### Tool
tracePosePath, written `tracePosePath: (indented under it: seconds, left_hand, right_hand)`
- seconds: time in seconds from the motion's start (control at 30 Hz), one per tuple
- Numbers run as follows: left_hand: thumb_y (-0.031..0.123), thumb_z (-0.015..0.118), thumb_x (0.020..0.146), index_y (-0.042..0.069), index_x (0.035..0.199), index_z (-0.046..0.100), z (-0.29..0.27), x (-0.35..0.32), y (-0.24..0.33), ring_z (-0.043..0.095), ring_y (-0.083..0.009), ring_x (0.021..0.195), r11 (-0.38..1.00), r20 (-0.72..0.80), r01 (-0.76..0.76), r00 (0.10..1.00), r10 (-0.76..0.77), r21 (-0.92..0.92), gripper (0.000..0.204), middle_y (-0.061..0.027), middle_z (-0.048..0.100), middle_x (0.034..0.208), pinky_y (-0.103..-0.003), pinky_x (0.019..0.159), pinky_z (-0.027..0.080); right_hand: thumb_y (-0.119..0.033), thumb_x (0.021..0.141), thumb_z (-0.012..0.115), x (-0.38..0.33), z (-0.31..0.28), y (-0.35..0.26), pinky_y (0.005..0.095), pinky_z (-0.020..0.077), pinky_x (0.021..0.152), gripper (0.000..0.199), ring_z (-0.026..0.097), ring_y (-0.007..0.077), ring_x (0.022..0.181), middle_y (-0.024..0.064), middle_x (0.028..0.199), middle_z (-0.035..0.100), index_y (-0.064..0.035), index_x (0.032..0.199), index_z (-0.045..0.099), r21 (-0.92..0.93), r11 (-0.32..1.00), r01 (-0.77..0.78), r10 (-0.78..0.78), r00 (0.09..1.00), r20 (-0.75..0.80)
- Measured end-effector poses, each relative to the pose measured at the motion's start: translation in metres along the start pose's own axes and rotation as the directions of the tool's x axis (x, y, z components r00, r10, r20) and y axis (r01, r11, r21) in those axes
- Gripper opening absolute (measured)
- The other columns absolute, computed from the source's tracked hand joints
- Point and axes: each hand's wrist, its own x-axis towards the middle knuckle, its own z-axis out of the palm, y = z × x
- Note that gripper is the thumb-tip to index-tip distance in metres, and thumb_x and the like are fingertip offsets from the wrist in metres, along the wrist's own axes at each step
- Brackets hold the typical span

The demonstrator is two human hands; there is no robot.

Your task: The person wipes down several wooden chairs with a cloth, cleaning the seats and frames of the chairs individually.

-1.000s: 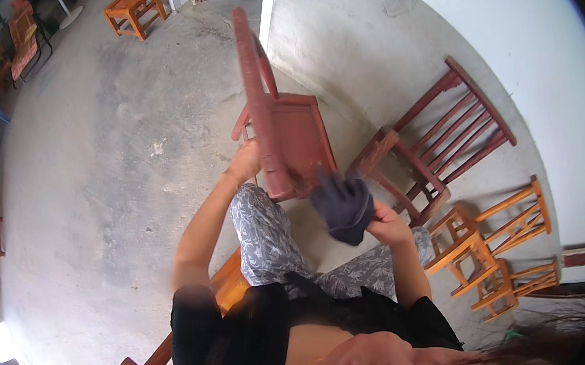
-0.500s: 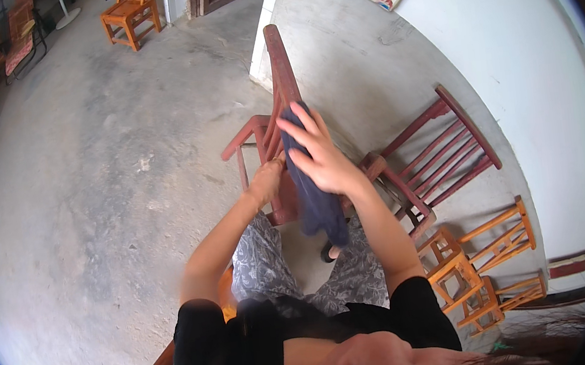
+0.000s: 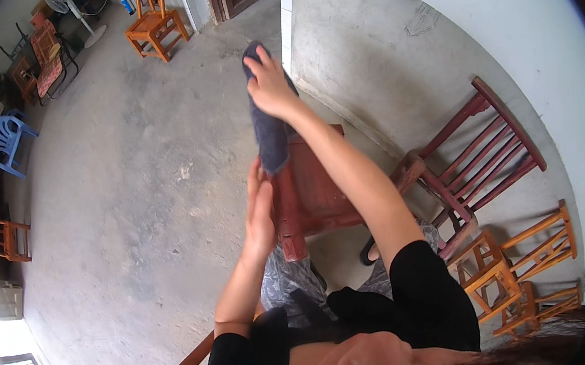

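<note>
A dark red wooden chair [image 3: 322, 186] stands right in front of my knees. Its back is on the left, with the top rail [image 3: 288, 215] pointing away from me, and the seat shows to the right of it. A dark grey-blue cloth [image 3: 270, 134] drapes over the far part of that rail. My right hand [image 3: 273, 91] grips the cloth near the rail's far end, fingers bent over it. Low on the left, my left hand [image 3: 260, 211] lies against the side of the rail, its fingers stretched out just below the cloth's near end.
To the right, another dark red chair [image 3: 479, 143] lies tilted by the wall, with orange wooden chairs [image 3: 494, 271] nearer me. An orange chair [image 3: 156, 28] and a white fan [image 3: 91, 32] stand far off. On the left are a blue plastic chair [image 3: 8, 143] and a small wooden chair [image 3: 4, 237].
The red chair has been turned, so its seat now shows right of its back. My right hand has moved the cloth farther out along the rail. My left hand has loosened its grip.
</note>
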Motion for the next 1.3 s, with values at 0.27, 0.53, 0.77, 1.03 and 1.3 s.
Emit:
tracePosePath:
  seconds: [0.27,0.53,0.77,1.03,1.3]
  left_hand:
    - [0.062,0.020,0.087,0.001,0.133,0.025,0.007,-0.026,0.002,0.038,-0.0191,0.119,0.995,-0.515,0.059,0.857,-0.011,0.077,0.077,-0.0110,0.041,0.129,-0.028,0.101,0.026]
    - [0.062,0.019,0.086,0.002,0.137,0.015,0.028,-0.031,-0.008,0.035,-0.0200,0.121,0.956,-0.253,-0.083,0.955,0.158,0.282,0.078,-0.0113,0.033,0.134,-0.032,0.102,0.024]
    - [-0.011,0.045,0.070,0.006,0.140,0.000,0.049,-0.032,-0.004,0.028,-0.0161,0.121,0.847,-0.177,-0.033,0.973,0.149,0.531,0.085,-0.0081,0.024,0.135,-0.025,0.097,0.023]
    - [-0.006,0.045,0.061,0.004,0.140,-0.001,0.030,-0.028,0.006,0.031,-0.0206,0.121,0.786,0.002,-0.077,0.995,0.097,0.613,0.092,-0.0122,0.027,0.136,-0.028,0.099,0.024]
    - [-0.008,0.042,0.067,0.002,0.138,0.010,0.021,0.003,0.024,0.037,-0.0185,0.116,0.783,-0.118,0.134,0.990,-0.078,0.607,0.079,-0.0128,0.029,0.134,-0.030,0.097,0.030]
  right_hand:
    - [-0.001,0.081,0.040,-0.194,-0.066,-0.080,0.0485,0.0133,0.104,0.051,0.009,0.0435,0.130,0.0224,0.141,0.013,-0.0016,0.131,0.031,0.625,0.778,0.066,-0.193,0.972,0.137]
    - [-0.018,0.081,0.048,-0.100,-0.001,-0.001,0.0491,0.0152,0.104,0.055,0.020,0.0369,0.129,0.0201,0.136,0.029,-0.0025,0.131,0.033,0.494,0.782,0.380,-0.313,0.925,-0.216]
    - [-0.011,0.085,0.047,-0.112,0.076,0.058,0.0204,0.0433,0.077,0.021,0.052,0.0124,0.091,0.0065,0.100,0.056,-0.0020,0.102,0.055,-0.985,0.091,0.145,-0.392,0.915,0.098]
    - [-0.016,0.081,0.052,-0.216,0.043,0.002,0.0237,0.0437,0.076,0.028,0.054,0.0156,0.089,0.0065,0.098,0.058,-0.0035,0.106,0.054,0.320,0.875,0.364,-0.374,0.927,-0.033]
    - [-0.022,0.076,0.056,-0.257,0.042,0.116,0.0270,0.0441,0.075,0.037,0.056,0.0187,0.086,0.0065,0.095,0.060,-0.0051,0.109,0.052,0.090,0.989,0.119,-0.118,0.993,-0.013]
